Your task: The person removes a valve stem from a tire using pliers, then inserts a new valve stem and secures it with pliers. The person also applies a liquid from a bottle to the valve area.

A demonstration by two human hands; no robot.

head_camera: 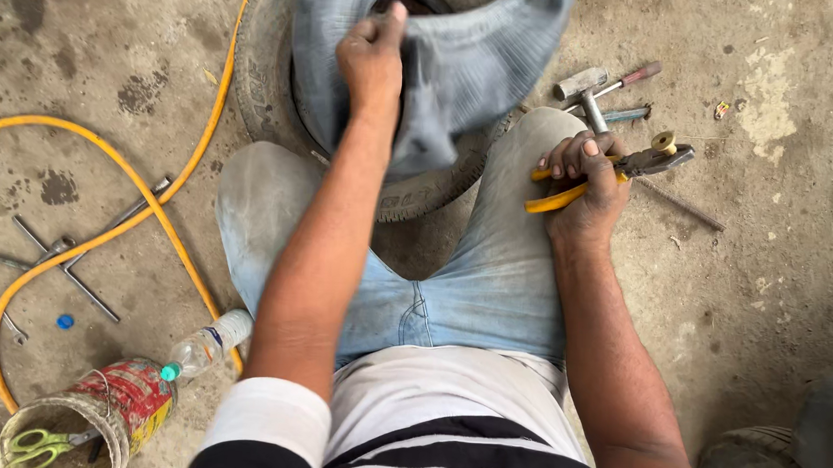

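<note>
Head view: the left hand (373,59) is clenched on the grey inner tube (461,67), already pulled partly out of the tyre (264,78); the rest sits inside. Right of the tyre, the right hand (583,180) is closed around yellow-handled pliers (616,168). 2 hammers (596,87) lie beside the tyre; an orange hose (107,235) curves left.

Left of you, a yellow hose (107,235) loops over the concrete floor (770,278), crossing a metal cross wrench (69,252). A plastic bottle (208,344) lies by a tin can (100,415) holding green-handled scissors (37,445). A hammer (587,90) and screwdriver (629,79) lie beyond your right knee. Another tyre (767,460) sits bottom right.
</note>
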